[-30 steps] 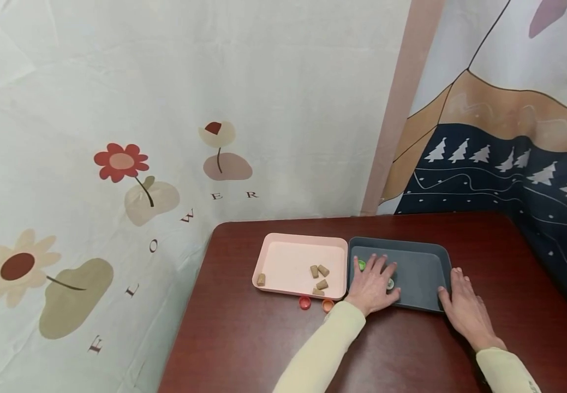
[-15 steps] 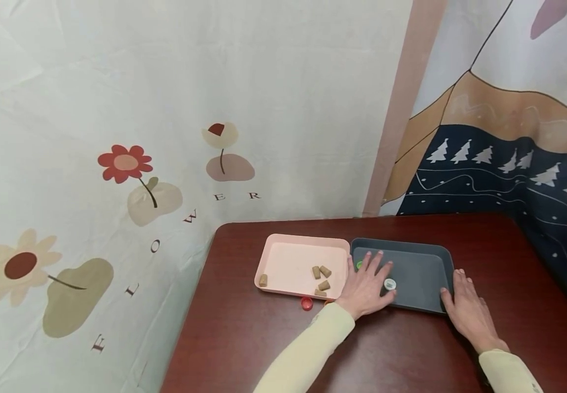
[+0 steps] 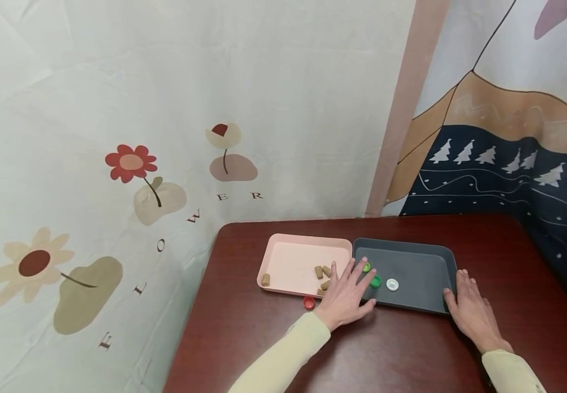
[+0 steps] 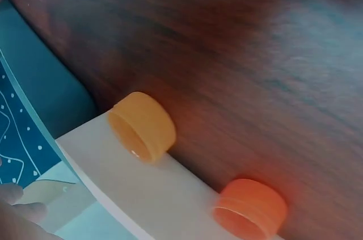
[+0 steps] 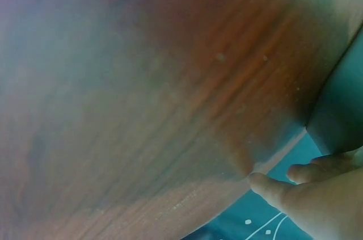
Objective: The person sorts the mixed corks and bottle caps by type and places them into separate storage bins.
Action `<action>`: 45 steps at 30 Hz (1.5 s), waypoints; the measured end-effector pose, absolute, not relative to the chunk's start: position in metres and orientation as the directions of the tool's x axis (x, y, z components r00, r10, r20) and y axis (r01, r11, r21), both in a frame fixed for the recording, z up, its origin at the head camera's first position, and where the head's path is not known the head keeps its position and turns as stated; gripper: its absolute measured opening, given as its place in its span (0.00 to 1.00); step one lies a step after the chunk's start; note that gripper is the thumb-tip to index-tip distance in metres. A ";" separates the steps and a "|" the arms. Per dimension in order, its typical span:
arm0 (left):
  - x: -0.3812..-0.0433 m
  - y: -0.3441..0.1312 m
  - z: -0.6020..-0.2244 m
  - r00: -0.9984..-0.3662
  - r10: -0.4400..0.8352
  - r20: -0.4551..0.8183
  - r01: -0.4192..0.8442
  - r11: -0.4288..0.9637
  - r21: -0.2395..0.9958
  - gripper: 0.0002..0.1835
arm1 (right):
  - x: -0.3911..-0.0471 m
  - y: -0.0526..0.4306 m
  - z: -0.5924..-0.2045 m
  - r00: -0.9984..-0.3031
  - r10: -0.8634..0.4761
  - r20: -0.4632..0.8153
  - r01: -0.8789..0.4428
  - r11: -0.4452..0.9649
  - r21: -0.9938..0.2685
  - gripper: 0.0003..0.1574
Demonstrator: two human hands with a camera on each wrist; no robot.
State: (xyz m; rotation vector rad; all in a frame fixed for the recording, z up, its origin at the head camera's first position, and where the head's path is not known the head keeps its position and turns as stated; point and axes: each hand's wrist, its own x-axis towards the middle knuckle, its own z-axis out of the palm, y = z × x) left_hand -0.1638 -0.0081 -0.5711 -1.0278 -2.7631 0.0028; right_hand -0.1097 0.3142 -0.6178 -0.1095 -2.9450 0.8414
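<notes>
My left hand (image 3: 346, 297), its fingers spread, hovers or rests over the near side where the pink tray (image 3: 288, 238) meets the dark grey tray (image 3: 423, 297); whether it touches anything I cannot tell. Inside the grey tray lie a light green bottle cap (image 3: 366, 267), a darker green cap (image 3: 375, 281) and a white cap (image 3: 392, 285). Several corks, one a short cork (image 3: 266, 280), lie in the pink tray, some partly behind the fingers. A red cap (image 4: 252, 210) and an orange cap (image 4: 144, 126) stand by its near wall. My right hand (image 3: 472, 314) lies beside the grey tray's right edge, holding nothing.
Both trays stand side by side on a dark red-brown wooden table (image 3: 386, 360). A pale curtain (image 3: 303, 109) with printed flowers hangs behind, and a navy tree-patterned cloth (image 3: 499, 185) hangs at the right.
My left hand has moved left, from over the grey tray towards the pink one. The green and white caps came into fuller view, while the orange cap became hidden in the head view. My right hand stayed put.
</notes>
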 end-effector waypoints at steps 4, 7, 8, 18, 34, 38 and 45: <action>-0.157 -0.019 -0.573 -0.732 0.652 0.197 0.650 0.755 -0.086 0.38 | -0.109 0.314 -0.618 -0.995 0.088 0.046 0.050 0.845 -0.533 0.46; -0.153 -0.026 -0.574 -0.718 0.658 0.225 0.655 0.749 -0.101 0.38 | -0.110 0.313 -0.618 -0.995 0.087 0.047 0.049 0.846 -0.532 0.46; -0.152 -0.029 -0.575 -0.713 0.661 0.234 0.658 0.746 -0.103 0.37 | -0.110 0.313 -0.618 -0.995 0.087 0.049 0.048 0.846 -0.531 0.46; -0.142 -0.058 -0.581 -0.684 0.684 0.253 0.692 0.718 -0.071 0.34 | -0.110 0.313 -0.618 -0.996 0.077 0.046 0.041 0.845 -0.534 0.45; -0.129 -0.097 -0.587 -0.555 0.736 0.387 0.770 0.631 -0.095 0.28 | -0.110 0.314 -0.617 -0.997 0.065 0.046 0.031 0.846 -0.532 0.44; -0.126 -0.104 -0.590 -0.520 0.744 0.418 0.796 0.601 -0.079 0.24 | -0.109 0.314 -0.616 -0.997 0.066 0.047 0.030 0.844 -0.536 0.44; -0.124 -0.111 -0.595 -0.480 0.772 0.417 0.820 0.563 -0.098 0.18 | -0.109 0.314 -0.615 -0.997 0.069 0.045 0.034 0.844 -0.536 0.44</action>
